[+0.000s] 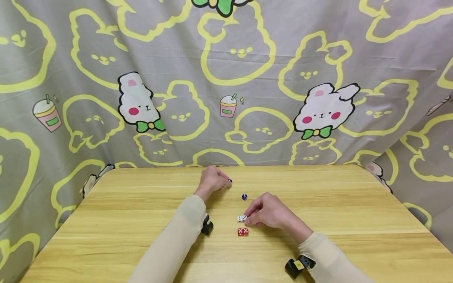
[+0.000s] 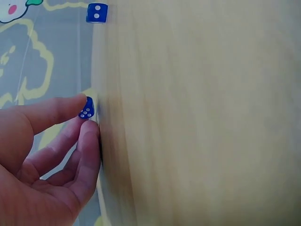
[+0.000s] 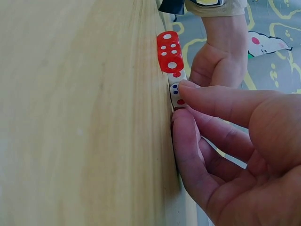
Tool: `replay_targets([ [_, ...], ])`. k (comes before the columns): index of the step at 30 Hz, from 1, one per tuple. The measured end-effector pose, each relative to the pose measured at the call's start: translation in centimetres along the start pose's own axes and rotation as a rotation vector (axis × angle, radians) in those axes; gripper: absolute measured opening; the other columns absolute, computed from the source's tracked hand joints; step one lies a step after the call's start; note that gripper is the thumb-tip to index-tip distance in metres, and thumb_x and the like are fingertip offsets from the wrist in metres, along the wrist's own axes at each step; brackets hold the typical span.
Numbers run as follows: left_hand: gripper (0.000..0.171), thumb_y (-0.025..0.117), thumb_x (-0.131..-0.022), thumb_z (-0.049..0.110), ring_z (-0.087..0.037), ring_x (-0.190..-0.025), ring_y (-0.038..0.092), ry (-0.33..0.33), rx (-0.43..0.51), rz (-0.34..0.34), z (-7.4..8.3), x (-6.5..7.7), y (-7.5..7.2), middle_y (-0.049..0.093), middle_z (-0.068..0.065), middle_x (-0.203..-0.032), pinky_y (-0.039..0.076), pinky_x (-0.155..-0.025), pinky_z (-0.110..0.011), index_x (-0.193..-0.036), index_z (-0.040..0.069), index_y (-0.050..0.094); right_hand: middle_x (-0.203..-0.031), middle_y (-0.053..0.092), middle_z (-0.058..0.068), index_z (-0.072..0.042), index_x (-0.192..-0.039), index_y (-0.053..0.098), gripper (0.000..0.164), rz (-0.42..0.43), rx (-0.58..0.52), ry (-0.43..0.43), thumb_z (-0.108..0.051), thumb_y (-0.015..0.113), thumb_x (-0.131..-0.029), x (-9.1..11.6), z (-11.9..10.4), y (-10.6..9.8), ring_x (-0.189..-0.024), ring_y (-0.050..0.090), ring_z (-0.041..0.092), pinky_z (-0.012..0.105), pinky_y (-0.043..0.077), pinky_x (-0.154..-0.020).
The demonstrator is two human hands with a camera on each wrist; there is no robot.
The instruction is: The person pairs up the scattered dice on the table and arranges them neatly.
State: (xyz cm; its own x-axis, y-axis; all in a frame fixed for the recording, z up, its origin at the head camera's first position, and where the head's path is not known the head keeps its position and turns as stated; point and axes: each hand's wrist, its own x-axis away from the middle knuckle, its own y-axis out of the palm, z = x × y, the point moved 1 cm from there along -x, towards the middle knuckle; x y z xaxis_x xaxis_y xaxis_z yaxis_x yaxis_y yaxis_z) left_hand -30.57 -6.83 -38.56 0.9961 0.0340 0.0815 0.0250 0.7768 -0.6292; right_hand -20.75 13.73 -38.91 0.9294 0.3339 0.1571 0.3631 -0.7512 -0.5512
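My left hand (image 1: 213,180) pinches a blue die (image 2: 87,108) between thumb and fingers, near the far side of the table. A second blue die (image 1: 244,197) lies on the wood a little nearer and to the right. My right hand (image 1: 270,211) pinches one white die (image 3: 178,95) between thumb and fingers. That die stands side by side with another white die (image 1: 239,219), on the table's middle line. Just nearer than the white pair, two red dice (image 1: 243,232) sit against each other. Fingers partly cover the held dice.
The dice stand on a light wooden table (image 1: 116,220). A grey curtain (image 1: 247,90) with yellow cartoon outlines hangs behind its far edge. Black wrist cameras are strapped at the left (image 1: 207,225) and right cuffs (image 1: 301,266).
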Motion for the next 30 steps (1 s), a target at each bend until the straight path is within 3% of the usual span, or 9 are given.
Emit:
replay_targets([
  [12,0.01,0.09,-0.081,0.012,-0.012,-0.065,0.061,-0.019,0.037,-0.077,-0.5,0.7,-0.5,0.072,-0.001,-0.071,0.047,-0.061,-0.023,-0.087,0.01,0.082,-0.078,0.078,0.001,-0.009,-0.087,0.082,0.011,0.002,0.0,-0.005,-0.008,0.091,-0.081,-0.1,0.0,0.1,-0.063,0.065,0.012,0.029,0.054,-0.059],
  [21,0.01,0.089,-0.084,0.016,-0.014,-0.07,0.065,-0.026,0.055,-0.124,-0.8,2.1,-1.0,0.073,-0.001,-0.075,0.048,-0.066,-0.023,-0.09,0.01,0.081,-0.077,0.078,0.001,-0.009,-0.087,0.082,0.01,0.004,0.005,-0.01,-0.008,0.091,-0.081,-0.1,0.0,0.2,-0.062,0.064,0.012,0.028,0.052,-0.058],
  [30,0.011,0.09,-0.084,0.014,-0.015,-0.074,0.065,0.011,0.05,-0.165,-0.7,3.2,-0.9,0.073,-0.003,-0.082,0.048,-0.068,-0.024,-0.09,0.009,0.082,-0.078,0.078,0.001,-0.009,-0.088,0.082,0.01,0.008,0.009,0.001,-0.009,0.091,-0.082,0.1,-0.1,0.2,-0.064,0.064,0.012,0.029,0.053,-0.059],
])
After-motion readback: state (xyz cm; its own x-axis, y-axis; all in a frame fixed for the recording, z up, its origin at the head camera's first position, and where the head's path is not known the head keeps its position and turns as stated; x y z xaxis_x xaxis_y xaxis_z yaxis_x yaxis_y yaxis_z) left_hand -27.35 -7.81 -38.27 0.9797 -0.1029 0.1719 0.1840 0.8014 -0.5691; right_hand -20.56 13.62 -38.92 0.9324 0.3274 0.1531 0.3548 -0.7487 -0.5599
